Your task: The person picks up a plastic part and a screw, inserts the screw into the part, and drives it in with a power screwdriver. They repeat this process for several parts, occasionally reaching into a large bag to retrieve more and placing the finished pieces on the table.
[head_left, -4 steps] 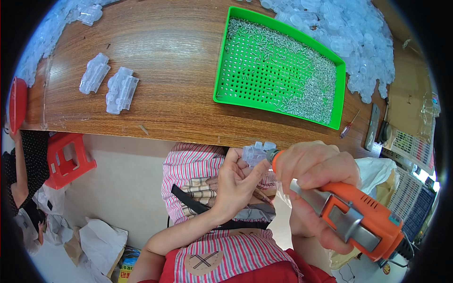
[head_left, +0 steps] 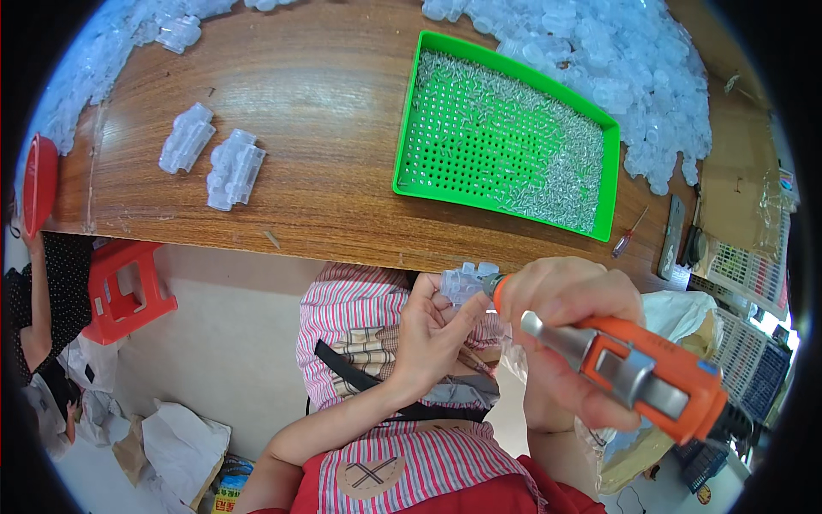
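Left hand (head_left: 432,330) pinching small clear plastic part (head_left: 467,283) over lap, half hidden by fingers, right hand (head_left: 561,330) wrapped around orange electric screwdriver (head_left: 638,373), tip hidden behind part, green screw tray (head_left: 610,184) on table.

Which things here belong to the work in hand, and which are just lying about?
In use:
- left hand holding a clear plastic part
- right hand gripping an orange electric screwdriver
- green tray of small screws
- heap of clear plastic parts

Lying about:
- red stool
- red bowl
- small hand screwdriver
- crumpled bags on the floor
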Motion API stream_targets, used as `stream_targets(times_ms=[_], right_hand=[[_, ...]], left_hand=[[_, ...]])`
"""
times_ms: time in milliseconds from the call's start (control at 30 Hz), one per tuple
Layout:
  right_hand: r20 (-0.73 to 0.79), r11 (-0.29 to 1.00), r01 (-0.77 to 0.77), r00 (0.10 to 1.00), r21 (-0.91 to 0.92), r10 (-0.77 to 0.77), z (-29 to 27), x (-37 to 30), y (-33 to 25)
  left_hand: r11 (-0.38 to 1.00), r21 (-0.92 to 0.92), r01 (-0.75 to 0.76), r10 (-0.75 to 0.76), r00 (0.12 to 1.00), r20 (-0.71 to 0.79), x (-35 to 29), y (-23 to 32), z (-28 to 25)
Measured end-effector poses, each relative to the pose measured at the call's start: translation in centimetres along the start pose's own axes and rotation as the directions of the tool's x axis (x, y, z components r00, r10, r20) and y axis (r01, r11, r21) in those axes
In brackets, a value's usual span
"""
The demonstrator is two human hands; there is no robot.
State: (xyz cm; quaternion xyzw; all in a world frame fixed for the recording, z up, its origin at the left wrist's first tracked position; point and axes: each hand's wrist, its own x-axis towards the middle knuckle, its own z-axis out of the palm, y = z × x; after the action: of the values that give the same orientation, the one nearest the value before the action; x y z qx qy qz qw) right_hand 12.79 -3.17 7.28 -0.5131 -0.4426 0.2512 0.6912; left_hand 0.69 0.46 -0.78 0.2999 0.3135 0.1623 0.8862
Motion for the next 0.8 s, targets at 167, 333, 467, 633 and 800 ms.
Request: stream_targets(times_ms=[167, 333, 467, 633, 800], right_hand=[[-0.184, 0.942, -0.052, 0.976, 0.330, 0.118, 0.0, 1.2, -2.1], [-0.173, 0.982, 0.066, 0.984, 0.178, -0.034, -1.6, 2.1, -4.7], [-0.189, 0.983, 0.088, 0.980, 0.160, -0.057, -1.8, 1.3, -4.1], [-0.228, 0.986, 0.064, 0.973, 0.152, -0.028, -1.0, 0.4, -3.4], [-0.227, 0.975, -0.084, 0.965, 0.208, 0.132, 0.0, 0.2, -3.4]], left_hand=[[0.999, -0.015, 0.052, -0.052, 0.998, -0.026, -0.5, 0.1, 0.2], [0.981, -0.018, 0.192, -0.192, 0.981, -0.002, -2.3, 2.9, -0.4], [0.979, -0.014, 0.203, -0.203, 0.979, -0.015, -2.7, 3.7, -1.9], [0.986, 0.009, 0.167, -0.167, 0.986, -0.017, -1.2, 3.3, -1.4], [0.965, 0.089, 0.249, -0.249, 0.968, -0.001, -0.9, 2.9, -1.0]])
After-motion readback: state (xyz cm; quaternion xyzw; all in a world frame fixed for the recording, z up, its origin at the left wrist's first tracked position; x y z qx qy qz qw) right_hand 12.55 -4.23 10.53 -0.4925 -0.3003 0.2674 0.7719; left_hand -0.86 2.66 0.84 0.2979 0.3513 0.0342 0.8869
